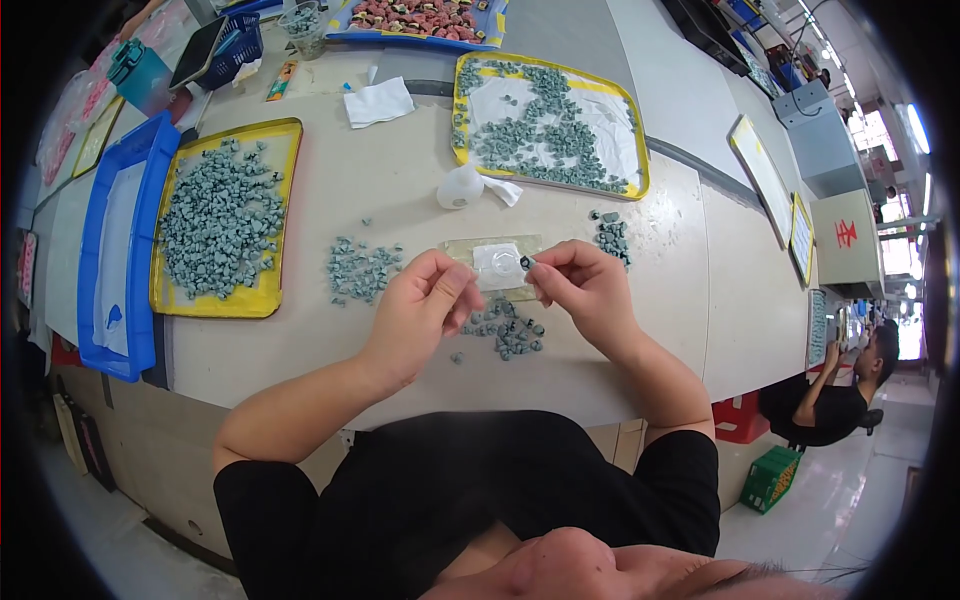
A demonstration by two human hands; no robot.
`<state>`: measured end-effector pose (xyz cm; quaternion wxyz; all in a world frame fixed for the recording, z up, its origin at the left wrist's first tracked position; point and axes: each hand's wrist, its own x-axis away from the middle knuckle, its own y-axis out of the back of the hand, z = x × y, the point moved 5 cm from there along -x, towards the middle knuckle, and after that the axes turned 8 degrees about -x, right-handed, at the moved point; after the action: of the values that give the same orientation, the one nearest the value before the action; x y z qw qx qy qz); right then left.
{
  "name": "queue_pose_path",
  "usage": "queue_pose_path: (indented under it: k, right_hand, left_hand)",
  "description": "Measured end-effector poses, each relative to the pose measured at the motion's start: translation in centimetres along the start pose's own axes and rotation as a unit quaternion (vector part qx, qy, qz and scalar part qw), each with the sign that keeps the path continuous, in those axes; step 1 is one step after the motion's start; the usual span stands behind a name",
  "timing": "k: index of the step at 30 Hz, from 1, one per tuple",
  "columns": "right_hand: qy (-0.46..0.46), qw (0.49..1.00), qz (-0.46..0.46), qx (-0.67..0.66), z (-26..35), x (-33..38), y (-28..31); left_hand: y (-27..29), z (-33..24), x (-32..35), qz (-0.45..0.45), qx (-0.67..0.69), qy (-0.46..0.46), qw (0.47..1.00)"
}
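Note:
My right hand pinches a small dark grey-green piece between thumb and fingertips. Across from it, my left hand is closed, thumb against the curled fingers; what it holds, if anything, is hidden. Between and behind the hands lies a yellowish translucent mat with a white pad bearing a clear round dish. Loose grey-green pieces lie just below the hands. One more group of pieces is left of my left hand, and a tighter group sits beyond my right hand.
A yellow-rimmed tray heaped with pieces stands left, beside a blue tray. Behind are another yellow-rimmed tray, a white rounded object, a white cloth and a blue tray of reddish pieces. A co-worker sits far right.

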<state>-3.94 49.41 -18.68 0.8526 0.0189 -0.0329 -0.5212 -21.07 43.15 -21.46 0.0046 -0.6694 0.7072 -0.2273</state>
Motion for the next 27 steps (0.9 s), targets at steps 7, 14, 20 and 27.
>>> queue_pose_path:
  k: [7,14,20,27]
  right_hand:
    - [-0.159,0.958,0.033,-0.236,-0.9,0.1,-0.7]
    - [-0.087,0.991,0.007,-0.103,-0.5,0.7,-1.4]
    - [0.352,0.909,0.015,0.222,3.0,1.7,-3.5]
    - [0.432,0.858,0.043,0.276,2.7,2.2,-4.7]
  left_hand:
    - [-1.3,-0.1,0.4,0.029,-0.028,0.035,0.999]
    - [-1.6,0.5,0.4,0.042,0.037,0.092,0.994]
    - [-1.8,0.8,0.8,0.062,0.087,0.105,0.989]
    - [-1.5,0.9,1.0,0.069,0.082,0.087,0.991]
